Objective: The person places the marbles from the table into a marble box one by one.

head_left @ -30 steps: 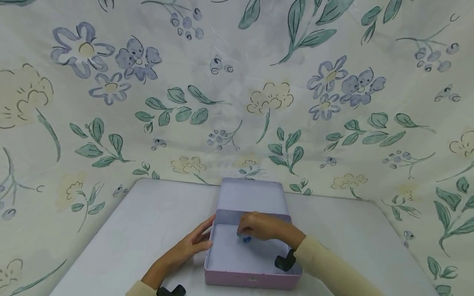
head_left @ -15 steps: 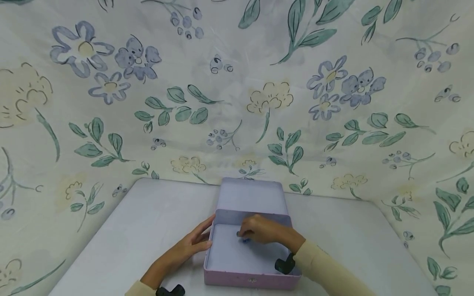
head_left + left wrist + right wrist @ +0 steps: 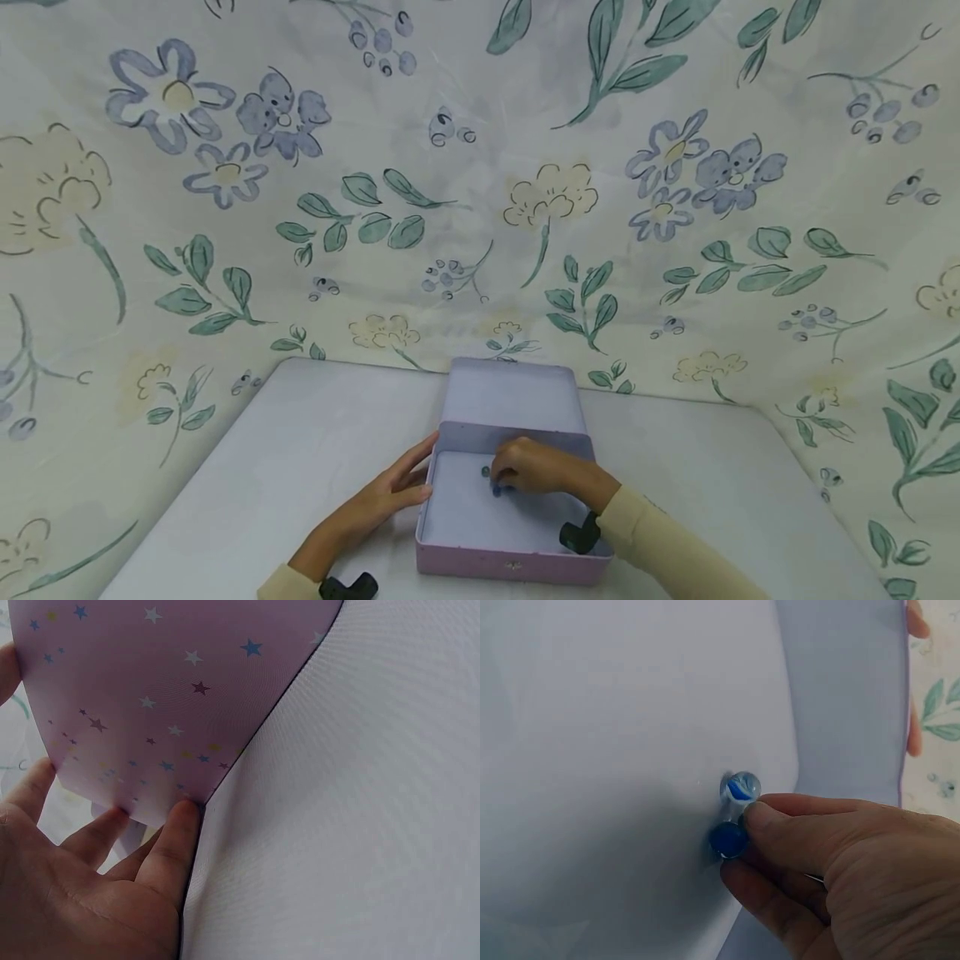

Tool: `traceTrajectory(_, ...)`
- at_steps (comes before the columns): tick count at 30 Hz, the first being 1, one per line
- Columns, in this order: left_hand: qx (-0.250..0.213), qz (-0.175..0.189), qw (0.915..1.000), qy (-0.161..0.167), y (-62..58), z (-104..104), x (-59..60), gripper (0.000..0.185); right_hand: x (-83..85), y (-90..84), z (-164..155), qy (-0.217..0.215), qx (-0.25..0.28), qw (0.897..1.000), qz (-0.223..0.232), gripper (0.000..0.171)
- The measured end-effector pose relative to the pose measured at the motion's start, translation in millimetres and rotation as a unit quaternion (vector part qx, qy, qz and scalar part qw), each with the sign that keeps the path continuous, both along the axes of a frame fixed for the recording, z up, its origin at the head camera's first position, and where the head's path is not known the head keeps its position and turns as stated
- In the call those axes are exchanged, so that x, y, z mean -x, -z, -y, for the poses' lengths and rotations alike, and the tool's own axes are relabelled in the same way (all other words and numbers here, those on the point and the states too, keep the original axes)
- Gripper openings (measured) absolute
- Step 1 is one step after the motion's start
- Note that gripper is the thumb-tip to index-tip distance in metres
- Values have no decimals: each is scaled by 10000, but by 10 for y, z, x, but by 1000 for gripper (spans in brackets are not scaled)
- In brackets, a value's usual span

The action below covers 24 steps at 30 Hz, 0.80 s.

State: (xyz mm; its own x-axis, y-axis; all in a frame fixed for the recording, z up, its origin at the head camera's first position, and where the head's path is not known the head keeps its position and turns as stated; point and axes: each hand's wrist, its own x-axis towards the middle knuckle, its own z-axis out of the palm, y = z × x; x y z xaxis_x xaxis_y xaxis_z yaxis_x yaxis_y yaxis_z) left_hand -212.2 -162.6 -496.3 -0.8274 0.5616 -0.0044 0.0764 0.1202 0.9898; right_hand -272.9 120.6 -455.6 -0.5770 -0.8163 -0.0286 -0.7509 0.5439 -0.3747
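Note:
My right hand (image 3: 528, 467) reaches down into the open box, its fingertips at small glass marbles on the floor. In the right wrist view thumb and fingers are curled at a dark blue marble (image 3: 729, 840) and appear to pinch it. Against the thumb side lies a clear marble with a blue swirl (image 3: 741, 786). A greenish marble (image 3: 485, 472) sits apart, just left of the fingers. My left hand (image 3: 382, 500) rests against the left side of the box (image 3: 457, 525), fingers spread; in its wrist view fingertips touch the pink, star-printed wall (image 3: 157, 712).
The box's lid (image 3: 513, 396) stands folded back behind it. A small clasp (image 3: 513, 566) is on the front wall. The box stands on a white table (image 3: 337, 433), with a floral cloth (image 3: 480, 208) rising behind the table's back edge.
My right hand has let go of the greenish marble and moved slightly right, onto the blue marbles. The left hand stays against the box.

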Motion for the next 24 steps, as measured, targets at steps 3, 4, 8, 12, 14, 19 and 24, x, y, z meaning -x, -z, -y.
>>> traceTrajectory(3,8,-24,10000,-16,3,-1,14,71,-2,-4,9,-16,-89,10000,-23,14)
traceTrajectory(4,13,-23,10000,-18,4,-1,16,71,-3,-3,13,-18,-122,9999,-44,14)
traceTrajectory(8,38,-45,10000,-10,13,0,22,71,-18,-8,27,-59,-240,9996,-144,13)
traceTrajectory(12,27,-55,10000,9,16,-5,22,71,-30,-10,30,-102,-273,9994,-207,12)
traceTrajectory(14,19,-43,10000,7,12,-8,22,71,-29,-8,25,-128,-271,9993,-206,12)
traceTrajectory(19,6,-20,10000,-24,8,-13,20,72,-7,-3,6,-91,-256,9996,-92,14)
traceTrajectory(24,10,-21,10000,-27,7,-4,15,72,23,-52,-25,152,-93,9998,119,15)
